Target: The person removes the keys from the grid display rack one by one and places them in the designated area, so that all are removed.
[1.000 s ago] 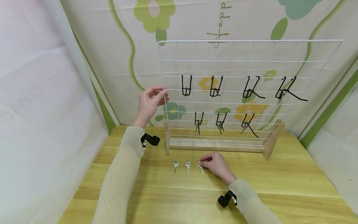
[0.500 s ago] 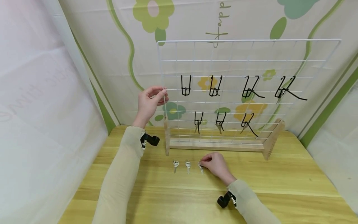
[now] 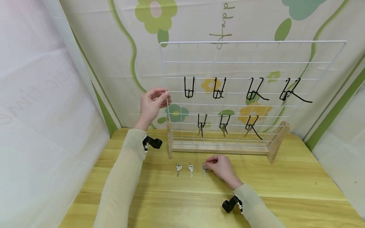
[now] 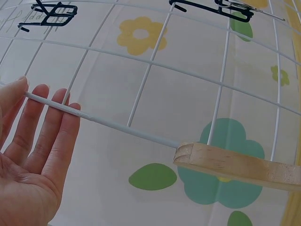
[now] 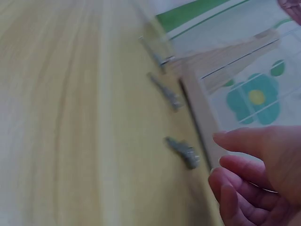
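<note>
Three keys (image 3: pixel 191 168) form a row on the wooden table (image 3: pixel 182 202), just in front of the wire rack (image 3: pixel 253 41), toward its left half. The right hand (image 3: pixel 222 167) is at the rightmost key (image 3: pixel 204 168), its fingers bent and the thumb and a finger parted in the right wrist view; blur hides whether they pinch the key's ring or merely hover beside it, so I cannot tell. The left hand (image 3: pixel 151 103) pinches the wire rack's left edge, thumb on one side and the longer fingers laid along the other. On the wire rack sit two rows of black hooks (image 3: pixel 189 90), four above and three below; keys appear to hang from the lower three and from the upper row's rightmost one.

The step in hand looks like handling that rightmost key in front of the wire rack, either taking it up or setting it straight. If it is to be lifted, the next move calls for a sure pinch at its ring end, leaving its neighbours undisturbed, with the left hand keeping the wire rack steady
</note>
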A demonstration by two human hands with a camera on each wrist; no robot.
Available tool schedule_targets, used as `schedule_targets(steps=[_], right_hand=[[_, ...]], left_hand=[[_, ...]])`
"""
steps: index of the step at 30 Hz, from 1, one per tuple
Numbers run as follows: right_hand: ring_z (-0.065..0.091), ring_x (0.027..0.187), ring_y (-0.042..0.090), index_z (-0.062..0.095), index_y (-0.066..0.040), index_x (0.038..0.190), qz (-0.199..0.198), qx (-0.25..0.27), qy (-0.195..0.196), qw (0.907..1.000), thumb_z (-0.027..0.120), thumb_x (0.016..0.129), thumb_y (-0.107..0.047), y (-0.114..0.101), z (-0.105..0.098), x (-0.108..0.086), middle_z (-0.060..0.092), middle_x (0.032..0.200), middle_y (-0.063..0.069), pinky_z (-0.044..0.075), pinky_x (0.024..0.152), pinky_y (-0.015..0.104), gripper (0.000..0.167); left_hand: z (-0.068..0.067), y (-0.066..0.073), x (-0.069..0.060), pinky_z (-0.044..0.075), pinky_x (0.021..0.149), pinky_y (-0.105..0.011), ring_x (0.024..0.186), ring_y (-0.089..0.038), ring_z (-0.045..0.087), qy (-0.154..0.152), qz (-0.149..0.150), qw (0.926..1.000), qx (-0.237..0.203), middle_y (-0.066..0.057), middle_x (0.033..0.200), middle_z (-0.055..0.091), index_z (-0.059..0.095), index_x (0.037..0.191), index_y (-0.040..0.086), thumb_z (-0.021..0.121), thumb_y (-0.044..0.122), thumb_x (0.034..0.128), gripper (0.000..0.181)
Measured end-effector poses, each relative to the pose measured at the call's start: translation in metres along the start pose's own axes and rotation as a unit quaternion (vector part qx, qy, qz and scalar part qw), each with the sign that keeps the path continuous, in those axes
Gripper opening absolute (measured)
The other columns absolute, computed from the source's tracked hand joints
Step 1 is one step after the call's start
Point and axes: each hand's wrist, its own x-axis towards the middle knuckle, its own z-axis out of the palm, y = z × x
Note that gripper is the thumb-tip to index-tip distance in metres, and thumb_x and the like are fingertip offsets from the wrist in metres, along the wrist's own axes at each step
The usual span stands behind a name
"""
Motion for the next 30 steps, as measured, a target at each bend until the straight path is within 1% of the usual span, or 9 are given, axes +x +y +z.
schedule_targets(steps=[3, 8, 13, 16, 18, 21, 23, 26, 30], right_hand=[[0.067, 0.068, 0.016, 0.079, -0.004, 0.097, -0.004, 0.032, 0.004, 0.9995, 0.087, 0.083, -0.014, -0.013, -0.016, -0.007, 0.073, 0.08, 0.0, 0.057, 0.057, 0.027, 0.019], [0.07, 0.083, 0.017, 0.077, -0.006, 0.109, -0.023, 0.069, 0.026, 0.997, 0.086, 0.086, -0.024, -0.055, -0.064, -0.025, 0.076, 0.098, 0.005, 0.06, 0.071, 0.025, 0.031], [0.072, 0.085, 0.018, 0.075, -0.004, 0.114, -0.058, 0.123, 0.118, 0.9836, 0.085, 0.086, -0.022, -0.1, -0.127, -0.048, 0.076, 0.103, 0.006, 0.06, 0.073, 0.022, 0.034], [0.072, 0.081, 0.017, 0.075, 0.0, 0.113, -0.063, 0.189, 0.208, 0.9576, 0.088, 0.083, -0.012, -0.109, -0.164, -0.053, 0.076, 0.101, 0.007, 0.059, 0.07, 0.019, 0.035], [0.073, 0.077, 0.016, 0.075, 0.003, 0.113, -0.048, 0.256, 0.256, 0.9308, 0.09, 0.079, -0.007, -0.107, -0.188, -0.05, 0.077, 0.099, 0.007, 0.059, 0.071, 0.018, 0.038], [0.072, 0.075, 0.015, 0.074, 0.004, 0.114, -0.02, 0.336, 0.305, 0.8909, 0.093, 0.074, -0.004, -0.097, -0.22, -0.04, 0.077, 0.098, 0.007, 0.058, 0.072, 0.017, 0.045], [0.072, 0.076, 0.014, 0.075, 0.003, 0.114, -0.01, 0.361, 0.323, 0.875, 0.095, 0.071, -0.005, -0.09, -0.237, -0.03, 0.076, 0.099, 0.006, 0.058, 0.072, 0.017, 0.048], [0.072, 0.083, 0.013, 0.076, 0.0, 0.115, -0.011, 0.36, 0.33, 0.8726, 0.096, 0.071, -0.009, -0.081, -0.256, -0.017, 0.076, 0.103, 0.004, 0.057, 0.073, 0.015, 0.049], [0.07, 0.092, 0.01, 0.076, -0.005, 0.118, -0.011, 0.324, 0.324, 0.8886, 0.095, 0.073, -0.016, -0.077, -0.267, -0.001, 0.076, 0.104, 0.0, 0.054, 0.077, 0.011, 0.05]], left_hand=[[0.0, -0.001, -0.001, 0.063, 0.077, -0.038, 0.087, -0.035, 0.074, -0.001, -0.006, 1.0, 0.001, -0.014, 0.096, 0.074, 0.074, 0.108, 0.004, 0.075, 0.018, 0.0964, 0.018], [0.001, -0.001, -0.003, 0.063, 0.077, -0.038, 0.087, -0.034, 0.074, -0.005, -0.001, 1.0, 0.006, -0.014, 0.097, 0.074, 0.074, 0.108, 0.005, 0.074, 0.019, 0.0967, 0.018], [0.001, 0.0, -0.003, 0.063, 0.078, -0.04, 0.089, -0.04, 0.073, -0.003, 0.008, 0.9999, 0.008, -0.014, 0.097, 0.074, 0.074, 0.109, 0.005, 0.074, 0.019, 0.0971, 0.018], [0.001, 0.0, -0.001, 0.063, 0.077, -0.038, 0.086, -0.034, 0.074, 0.001, 0.011, 0.9999, 0.012, -0.014, 0.098, 0.073, 0.074, 0.109, 0.006, 0.074, 0.02, 0.0973, 0.019], [0.0, 0.0, -0.001, 0.063, 0.076, -0.037, 0.085, -0.03, 0.074, 0.001, 0.011, 0.9998, 0.015, -0.014, 0.098, 0.073, 0.074, 0.11, 0.006, 0.074, 0.021, 0.0973, 0.02], [-0.001, 0.0, 0.0, 0.063, 0.076, -0.037, 0.083, -0.026, 0.075, 0.001, 0.008, 0.9998, 0.017, -0.014, 0.098, 0.073, 0.074, 0.11, 0.006, 0.074, 0.021, 0.0972, 0.02], [-0.001, 0.0, 0.0, 0.063, 0.076, -0.037, 0.083, -0.025, 0.075, 0.001, 0.007, 0.9999, 0.015, -0.014, 0.098, 0.074, 0.074, 0.11, 0.006, 0.074, 0.021, 0.0972, 0.019], [-0.001, 0.0, 0.0, 0.063, 0.076, -0.038, 0.083, -0.027, 0.075, 0.0, 0.007, 0.9999, 0.012, -0.014, 0.097, 0.074, 0.074, 0.109, 0.006, 0.074, 0.02, 0.0972, 0.019], [-0.001, 0.0, 0.0, 0.063, 0.077, -0.038, 0.085, -0.031, 0.075, -0.003, 0.009, 0.9999, 0.009, -0.014, 0.097, 0.073, 0.074, 0.108, 0.006, 0.074, 0.02, 0.0972, 0.018]])
